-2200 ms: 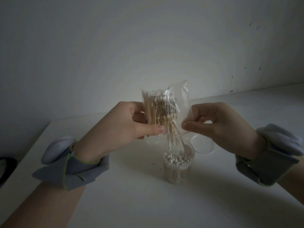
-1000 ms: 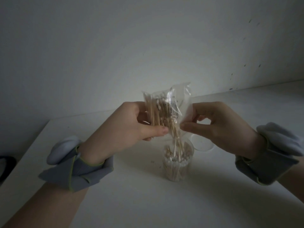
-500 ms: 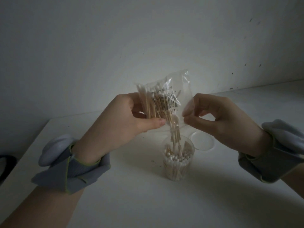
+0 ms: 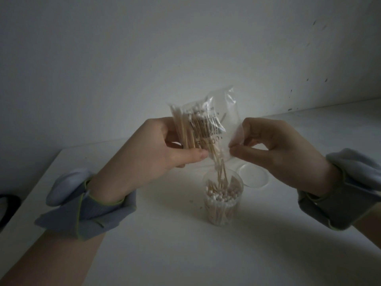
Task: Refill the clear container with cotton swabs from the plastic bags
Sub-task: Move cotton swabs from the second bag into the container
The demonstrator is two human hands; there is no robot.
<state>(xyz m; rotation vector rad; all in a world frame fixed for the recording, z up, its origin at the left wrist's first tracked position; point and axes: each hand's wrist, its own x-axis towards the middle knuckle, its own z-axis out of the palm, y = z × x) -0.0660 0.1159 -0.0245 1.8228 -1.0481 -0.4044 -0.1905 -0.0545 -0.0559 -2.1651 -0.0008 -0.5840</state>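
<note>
Grey cuffs (image 4: pixel 86 211) wrap both wrists, flanking the clear container (image 4: pixel 223 209), which stands upright on the white surface (image 4: pixel 185 254), packed with white-tipped cotton swabs (image 4: pixel 220 196). Directly above it, the left hand (image 4: pixel 148 149) clamps its grip on one side of a plastic bag (image 4: pixel 212 122), thumb on the sticks inside; the right hand (image 4: pixel 276 149) pinches the opposite edge. Several swabs hang from the bag's mouth into the container. Hands and bag block the surface behind it. A round lid (image 4: pixel 254 176) lies just behind and right of the container. A dark object (image 4: pixel 8 205) sits far left. A scuffed wall (image 4: pixel 185 48) rises behind.
</note>
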